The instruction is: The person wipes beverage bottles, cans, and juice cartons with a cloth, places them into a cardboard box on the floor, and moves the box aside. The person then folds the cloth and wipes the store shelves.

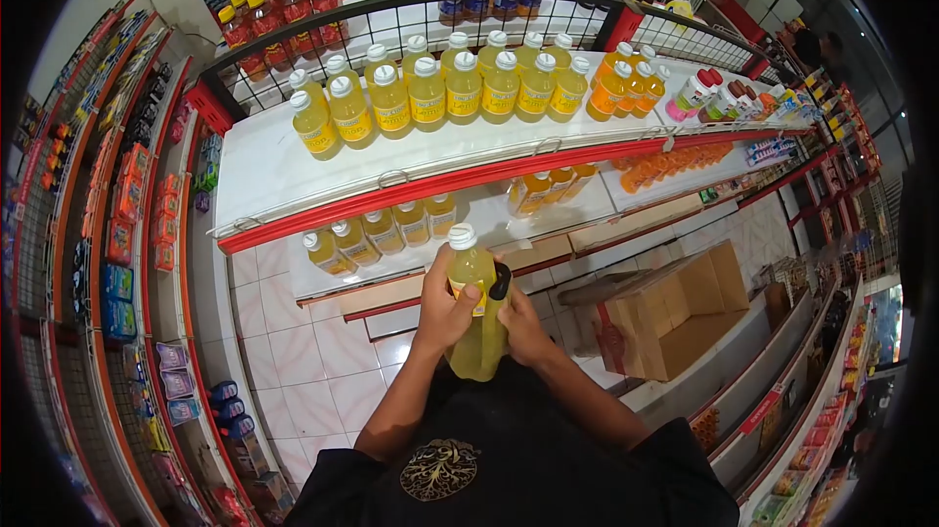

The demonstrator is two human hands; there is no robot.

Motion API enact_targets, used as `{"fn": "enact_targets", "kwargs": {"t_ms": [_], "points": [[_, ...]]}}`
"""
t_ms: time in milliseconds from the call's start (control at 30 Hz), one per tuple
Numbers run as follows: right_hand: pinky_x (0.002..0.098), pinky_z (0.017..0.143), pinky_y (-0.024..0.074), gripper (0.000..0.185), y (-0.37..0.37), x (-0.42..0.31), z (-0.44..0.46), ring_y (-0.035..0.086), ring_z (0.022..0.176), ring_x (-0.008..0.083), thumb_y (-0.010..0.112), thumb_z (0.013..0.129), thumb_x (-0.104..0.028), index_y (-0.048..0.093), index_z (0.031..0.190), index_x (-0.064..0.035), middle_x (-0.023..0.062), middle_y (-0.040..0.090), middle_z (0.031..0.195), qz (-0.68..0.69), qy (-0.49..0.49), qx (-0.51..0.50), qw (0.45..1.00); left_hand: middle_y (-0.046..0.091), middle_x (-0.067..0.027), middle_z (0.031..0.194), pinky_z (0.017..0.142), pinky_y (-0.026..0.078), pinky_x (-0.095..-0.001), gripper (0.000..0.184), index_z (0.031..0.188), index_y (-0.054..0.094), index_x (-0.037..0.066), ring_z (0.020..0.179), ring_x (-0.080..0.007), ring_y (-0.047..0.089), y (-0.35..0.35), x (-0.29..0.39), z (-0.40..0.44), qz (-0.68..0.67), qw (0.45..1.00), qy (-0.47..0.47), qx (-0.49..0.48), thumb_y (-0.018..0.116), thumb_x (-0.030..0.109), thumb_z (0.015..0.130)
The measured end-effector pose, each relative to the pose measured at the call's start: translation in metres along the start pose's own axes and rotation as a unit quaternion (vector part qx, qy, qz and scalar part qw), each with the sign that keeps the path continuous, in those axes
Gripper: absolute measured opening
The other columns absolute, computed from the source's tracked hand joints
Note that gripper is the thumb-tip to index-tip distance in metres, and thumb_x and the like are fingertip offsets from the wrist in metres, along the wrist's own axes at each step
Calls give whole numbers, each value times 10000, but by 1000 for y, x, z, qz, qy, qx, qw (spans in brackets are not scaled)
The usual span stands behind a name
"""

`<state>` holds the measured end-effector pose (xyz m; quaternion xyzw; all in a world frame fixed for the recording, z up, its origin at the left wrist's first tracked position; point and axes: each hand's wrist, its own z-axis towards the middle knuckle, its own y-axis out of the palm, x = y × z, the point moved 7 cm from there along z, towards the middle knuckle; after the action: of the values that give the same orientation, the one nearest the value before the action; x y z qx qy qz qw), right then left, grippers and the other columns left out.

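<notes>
A bottle of yellow lemon drink (478, 356) with a white cap is held in front of my chest, its base tilted toward me. My left hand (450, 310) is closed around its left side, the thumb across the yellow label. My right hand (523, 321) grips the right side. A small black object (501, 282) sits at the right fingers against the bottle; its kind is unclear. Beyond my hands, rows of matching lemon bottles (427, 96) stand upright on the white top shelf (264, 175).
Orange drink bottles (608, 89) stand right of the lemon ones. More bottles (380, 231) stand on the lower shelf. An open cardboard box (675, 317) is at my right. Stocked racks (122, 204) line the left side, and a black wire divider (391, 13) runs behind the bottles.
</notes>
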<state>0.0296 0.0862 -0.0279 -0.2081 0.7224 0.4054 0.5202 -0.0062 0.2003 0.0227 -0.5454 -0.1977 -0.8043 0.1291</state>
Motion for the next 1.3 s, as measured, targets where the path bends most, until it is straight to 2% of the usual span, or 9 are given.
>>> {"fn": "enact_targets", "kwargs": {"t_ms": [133, 233, 500, 633, 733, 933, 1033, 1200, 1300], "points": [[342, 992, 419, 562, -5, 12, 1, 510, 1166, 163, 546, 949, -350, 372, 1386, -42, 71, 511, 1286, 93, 34, -38, 994, 622, -143, 1079, 905, 471, -334, 711, 1179, 446, -5, 1014, -212, 605, 3, 6, -2, -117, 992, -45, -13, 765, 474, 761], [337, 975, 427, 661, -6, 18, -3, 519, 1138, 149, 616, 905, -433, 375, 1372, -32, 56, 519, 1258, 152, 73, -52, 984, 598, -131, 1052, 898, 475, -361, 838, 1170, 449, 22, 1028, -222, 580, 1, 2, -4, -171, 982, -73, -37, 802, 583, 656], [309, 906, 477, 707, 0, 11, -15, 579, 1057, 143, 760, 795, -388, 444, 1306, -17, 49, 584, 1179, 202, 97, -95, 970, 629, -166, 1050, 881, 500, -360, 794, 1160, 434, 21, 995, -228, 619, -5, -1, -5, -244, 969, -31, -17, 826, 509, 670], [285, 862, 485, 615, -4, -7, -5, 591, 992, 121, 804, 759, -314, 530, 1218, -9, 46, 619, 1100, 110, -2, -70, 991, 638, -168, 997, 833, 514, -351, 740, 1154, 432, 19, 963, -227, 619, -7, 1, -3, -214, 975, -54, 5, 770, 524, 733], [268, 813, 484, 470, -16, -17, -1, 587, 925, 99, 776, 784, -231, 581, 1145, -1, 31, 639, 1024, -121, -27, -68, 990, 640, -173, 973, 807, 518, -347, 701, 1153, 429, 17, 932, -227, 622, -10, -3, -4, -236, 971, -40, 25, 732, 522, 772], [264, 807, 475, 388, -30, -36, 2, 571, 920, 88, 706, 830, -185, 581, 1142, 8, 26, 636, 1014, -158, -14, -15, 987, 623, -173, 948, 785, 504, -323, 689, 1150, 424, 41, 879, -225, 609, -28, 1, -5, -203, 975, -11, 84, 621, 609, 814], [267, 843, 469, 388, -39, -49, 2, 566, 963, 93, 671, 857, -179, 560, 1174, 16, 28, 626, 1043, -87, -63, 55, 993, 621, -179, 952, 781, 508, -324, 651, 1163, 418, 28, 880, -231, 613, -37, 0, -8, -151, 980, -23, 129, 650, 534, 826], [307, 912, 444, 496, 7, -62, 3, 552, 1066, 173, 665, 857, -143, 481, 1290, 16, 113, 575, 1191, -212, -94, -6, 973, 622, -171, 943, 790, 508, -321, 593, 1182, 416, 15, 882, -227, 617, -29, -4, -9, -108, 979, -19, 171, 669, 433, 845], [343, 932, 439, 550, 22, -68, 4, 572, 1079, 254, 690, 827, -125, 467, 1311, 12, 181, 560, 1214, -259, -148, 13, 955, 630, -159, 985, 811, 507, -314, 440, 1160, 431, 6, 913, -211, 625, -25, -4, -11, -104, 971, -35, 211, 675, 231, 871]]}}
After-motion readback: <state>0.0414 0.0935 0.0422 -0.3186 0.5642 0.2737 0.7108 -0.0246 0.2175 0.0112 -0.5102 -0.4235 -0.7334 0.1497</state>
